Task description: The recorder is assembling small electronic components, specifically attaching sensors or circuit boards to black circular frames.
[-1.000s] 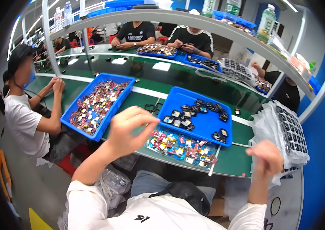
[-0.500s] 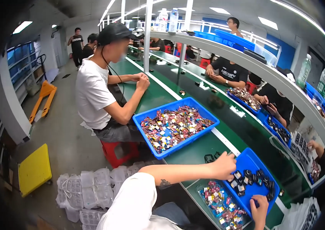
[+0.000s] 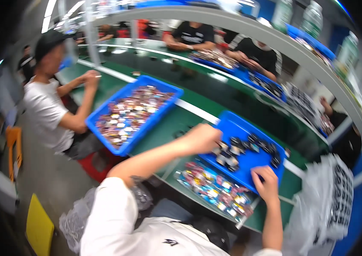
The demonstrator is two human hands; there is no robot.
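Note:
My left hand [image 3: 205, 138] is closed at the left end of a shallow blue tray [image 3: 243, 167]; its fingertips are hidden and blurred, so what they hold cannot be made out. Just right of it, small black parts with pale square faces [image 3: 227, 157] lie bunched in the tray. More black parts [image 3: 263, 146] curve along the tray's far side. Over the near right rim my right hand [image 3: 266, 181] has loosely bent fingers, thumb apart, with nothing visible in them. Directly in front of the tray lies a clear container of small colourful pieces [image 3: 215, 187], some pink, blue and yellow.
A larger blue tray [image 3: 176, 94] heaped with similar pieces stands to the left, beside a seated person [image 3: 51, 98] in a black cap. Clear plastic packs of black parts [image 3: 334, 200] sit at right. Across the dark conveyor [image 3: 215, 89], other people work. An overhead shelf [image 3: 249, 23] holds bottles.
My view has swung to the right and blurred, so the trays appear farther left. Both hands stay at the smaller blue tray, the left at its left end and the right at the near rim.

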